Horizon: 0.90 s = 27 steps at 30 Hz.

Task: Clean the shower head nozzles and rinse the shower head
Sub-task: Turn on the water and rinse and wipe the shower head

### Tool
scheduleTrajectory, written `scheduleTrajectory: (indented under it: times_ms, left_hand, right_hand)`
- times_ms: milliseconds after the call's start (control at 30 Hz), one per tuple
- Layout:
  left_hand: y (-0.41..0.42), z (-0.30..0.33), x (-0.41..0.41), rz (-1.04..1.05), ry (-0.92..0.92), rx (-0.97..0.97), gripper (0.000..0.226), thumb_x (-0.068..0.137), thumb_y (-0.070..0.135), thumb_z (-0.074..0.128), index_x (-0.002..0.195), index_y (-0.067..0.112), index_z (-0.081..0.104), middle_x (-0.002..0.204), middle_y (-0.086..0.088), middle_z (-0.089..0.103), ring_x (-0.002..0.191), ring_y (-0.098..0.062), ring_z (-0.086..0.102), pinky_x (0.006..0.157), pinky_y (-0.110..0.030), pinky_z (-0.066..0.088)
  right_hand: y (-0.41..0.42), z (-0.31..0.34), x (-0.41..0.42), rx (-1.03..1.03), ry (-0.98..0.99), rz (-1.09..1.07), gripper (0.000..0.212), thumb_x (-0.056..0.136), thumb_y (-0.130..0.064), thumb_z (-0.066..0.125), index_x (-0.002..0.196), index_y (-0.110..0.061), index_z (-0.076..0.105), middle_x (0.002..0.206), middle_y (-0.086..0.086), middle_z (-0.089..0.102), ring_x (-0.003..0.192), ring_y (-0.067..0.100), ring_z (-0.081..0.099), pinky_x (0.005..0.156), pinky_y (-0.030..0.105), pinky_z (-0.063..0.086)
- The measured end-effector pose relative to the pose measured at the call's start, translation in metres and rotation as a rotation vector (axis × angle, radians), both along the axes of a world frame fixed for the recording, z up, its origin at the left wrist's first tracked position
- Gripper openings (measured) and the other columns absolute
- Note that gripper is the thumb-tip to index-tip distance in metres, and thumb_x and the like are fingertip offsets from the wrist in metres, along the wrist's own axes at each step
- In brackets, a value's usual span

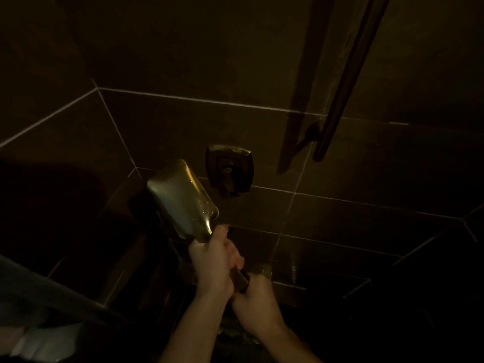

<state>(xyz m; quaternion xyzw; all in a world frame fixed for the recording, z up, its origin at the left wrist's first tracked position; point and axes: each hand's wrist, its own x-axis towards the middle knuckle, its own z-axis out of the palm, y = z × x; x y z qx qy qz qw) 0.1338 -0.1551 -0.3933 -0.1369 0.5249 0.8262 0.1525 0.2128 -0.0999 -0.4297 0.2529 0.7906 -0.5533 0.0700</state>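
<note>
Both hands grip the shower head's handle, the right hand (pixel 255 301) curled round its lower end and the left hand (pixel 216 260) wrapped just under the wet rectangular shower head (pixel 183 197), which is held tilted before the dark tiled wall (pixel 183 121), near the wall valve (pixel 230 170)

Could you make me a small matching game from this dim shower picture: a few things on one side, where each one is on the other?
Things:
1. shower head
2. left hand
3. right hand
4. wall control plate

Places:
A. low on the handle, nearest the camera
B. fixed on the tiled wall
C. on the handle just under the head
D. raised, shiny back up

Pairs: 1-D, 2-C, 3-A, 4-B
</note>
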Motion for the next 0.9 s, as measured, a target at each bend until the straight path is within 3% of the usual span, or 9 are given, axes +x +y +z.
scheduleTrajectory:
  times_ms: [100,167,267,367,467,533,633,733,900]
  left_hand:
    - [-0.012,-0.021,-0.008,-0.009,0.015,-0.037,0.023,0.090,0.010,0.065,0.069,0.015,0.055,0.044,0.003,0.041,0.034,-0.011,0.036,0.036,-0.026,0.033]
    - [-0.019,-0.038,-0.016,-0.014,0.021,-0.110,0.037,0.087,0.006,0.064,0.054,0.021,0.056,0.041,0.003,0.040,0.032,-0.012,0.036,0.035,-0.026,0.034]
    - [-0.040,-0.074,-0.032,-0.065,0.000,-0.217,0.035,0.088,0.005,0.064,0.056,0.016,0.054,0.040,0.000,0.042,0.032,-0.015,0.039,0.037,-0.029,0.039]
    - [-0.068,-0.112,-0.043,-0.192,0.011,-0.302,0.032,0.094,0.015,0.068,0.062,0.014,0.058,0.040,-0.003,0.046,0.032,-0.017,0.044,0.041,-0.027,0.045]
    - [-0.091,-0.149,-0.047,-0.207,-0.047,-0.386,0.007,0.090,0.015,0.070,0.087,0.012,0.065,0.050,0.002,0.056,0.042,-0.012,0.054,0.043,-0.027,0.043]
    - [-0.100,-0.172,-0.046,-0.159,-0.130,-0.399,0.007,0.087,0.005,0.067,0.090,0.012,0.065,0.049,0.003,0.059,0.042,-0.008,0.057,0.040,-0.024,0.043]
    - [-0.109,-0.197,-0.046,-0.080,-0.227,-0.361,0.007,0.085,0.004,0.068,0.082,0.008,0.063,0.043,0.003,0.055,0.035,-0.010,0.052,0.034,-0.024,0.038]
    - [-0.113,-0.220,-0.049,-0.060,-0.260,-0.348,0.011,0.087,-0.001,0.062,0.077,0.004,0.061,0.042,0.002,0.052,0.034,-0.012,0.050,0.035,-0.025,0.038]
    - [-0.109,-0.240,-0.058,-0.109,-0.203,-0.372,0.017,0.089,-0.005,0.060,0.077,0.006,0.063,0.042,0.002,0.059,0.035,-0.006,0.056,0.034,-0.019,0.040]
  right_hand:
    - [-0.014,-0.017,-0.008,-0.052,-0.034,0.005,0.011,0.089,-0.013,0.064,0.084,-0.021,0.069,0.081,0.000,0.073,0.075,0.012,0.069,0.077,0.042,0.058]
    - [-0.020,-0.034,-0.016,-0.074,0.009,0.051,0.010,0.087,-0.013,0.066,0.089,-0.023,0.070,0.087,-0.005,0.072,0.083,0.007,0.068,0.083,0.042,0.056]
    - [-0.017,-0.056,-0.030,-0.210,-0.072,0.307,0.041,0.080,-0.028,0.073,0.117,-0.038,0.058,0.109,-0.020,0.067,0.103,-0.005,0.061,0.090,0.022,0.051]
    - [0.008,-0.081,-0.053,-0.468,-0.152,0.307,0.049,0.079,-0.015,0.079,0.121,-0.018,0.055,0.111,-0.003,0.071,0.105,0.012,0.066,0.090,0.032,0.054]
    - [0.044,-0.105,-0.100,-0.252,-0.141,0.123,0.027,0.088,-0.015,0.069,0.113,-0.015,0.058,0.110,0.008,0.066,0.093,0.015,0.065,0.077,0.030,0.052]
    - [0.067,-0.118,-0.140,-0.098,-0.127,0.010,0.019,0.094,-0.015,0.059,0.113,-0.015,0.056,0.109,0.009,0.063,0.088,0.016,0.061,0.071,0.029,0.049]
    - [0.095,-0.137,-0.198,0.112,-0.113,-0.089,0.027,0.097,-0.022,0.057,0.120,-0.010,0.050,0.103,0.008,0.061,0.085,0.020,0.058,0.070,0.033,0.046]
    - [0.110,-0.144,-0.244,0.241,0.015,-0.189,0.048,0.092,-0.036,0.065,0.128,-0.010,0.047,0.118,0.007,0.058,0.092,0.014,0.056,0.068,0.024,0.043]
    - [0.113,-0.141,-0.287,0.079,0.210,-0.193,0.054,0.091,-0.041,0.064,0.136,-0.016,0.048,0.133,-0.001,0.057,0.118,0.016,0.056,0.100,0.039,0.048]
